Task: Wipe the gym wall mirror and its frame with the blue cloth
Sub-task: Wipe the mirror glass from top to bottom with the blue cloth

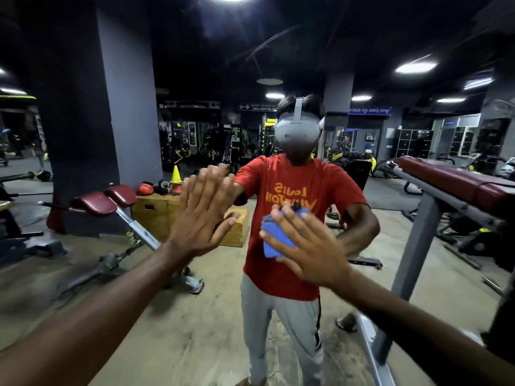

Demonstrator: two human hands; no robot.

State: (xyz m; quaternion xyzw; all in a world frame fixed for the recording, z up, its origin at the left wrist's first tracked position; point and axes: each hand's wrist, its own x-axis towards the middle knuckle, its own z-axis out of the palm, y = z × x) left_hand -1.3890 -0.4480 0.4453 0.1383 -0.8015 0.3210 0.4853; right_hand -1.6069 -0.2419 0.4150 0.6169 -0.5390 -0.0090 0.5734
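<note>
At the middle of the mirror (195,316), right hand (303,246) pressed the blue cloth (274,240) flat with straight fingers, left hand (203,210) lay open beside it, probably bracing; step needed even pressure, overlapping strokes toward the unseen frame.

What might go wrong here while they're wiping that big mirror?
1. The bare left hand lies flat on the mirror, so it may leave fresh prints on the glass.
2. The blue cloth is bunched small under the right hand, whose fingertips reach past it. They could smear the glass, and the cloth may slip out from under the flat fingers.
</note>
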